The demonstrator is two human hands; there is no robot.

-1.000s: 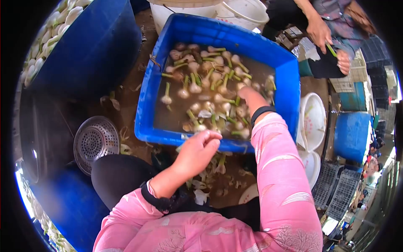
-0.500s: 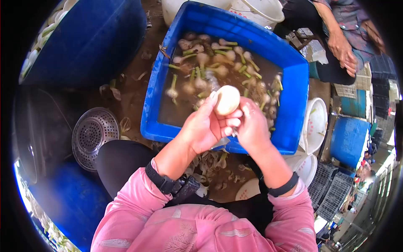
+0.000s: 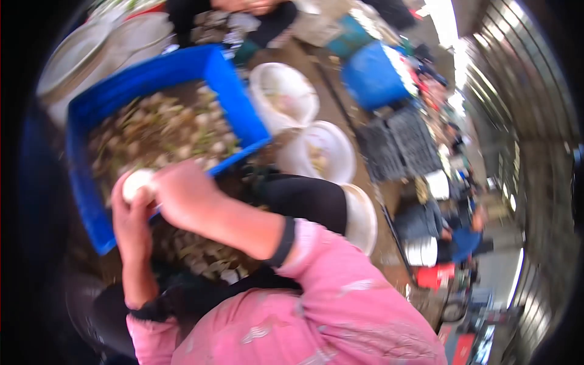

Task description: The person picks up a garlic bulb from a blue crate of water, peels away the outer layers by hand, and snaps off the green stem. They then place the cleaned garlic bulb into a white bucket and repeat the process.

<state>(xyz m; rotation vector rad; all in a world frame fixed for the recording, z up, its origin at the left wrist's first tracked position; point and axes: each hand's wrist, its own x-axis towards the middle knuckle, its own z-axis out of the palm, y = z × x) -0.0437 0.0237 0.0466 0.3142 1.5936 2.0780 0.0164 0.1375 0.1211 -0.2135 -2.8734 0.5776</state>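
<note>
A smooth white garlic bulb [image 3: 138,184] sits in my left hand [image 3: 132,222], whose fingers wrap round it above the near edge of the blue tub [image 3: 238,155]. My right hand [image 3: 184,193] is closed against the bulb's right side. Its fingertips are turned away and blurred, so whatever they pinch is hidden. In the tub, many garlic bulbs [image 3: 176,125] with short green stems lie in brown water.
White buckets [image 3: 284,97] and a second white bucket [image 3: 325,152] stand right of the tub, with scraps inside. Peelings [image 3: 204,249] litter the floor near my knees. Black crates [image 3: 398,146] and a blue barrel [image 3: 374,76] are farther right. Another person sits behind the tub.
The view has swung to the right, so the tub and my hands appear farther left and more of the hall shows. My left hand still holds the bulb; my right hand now presses closer against it.
</note>
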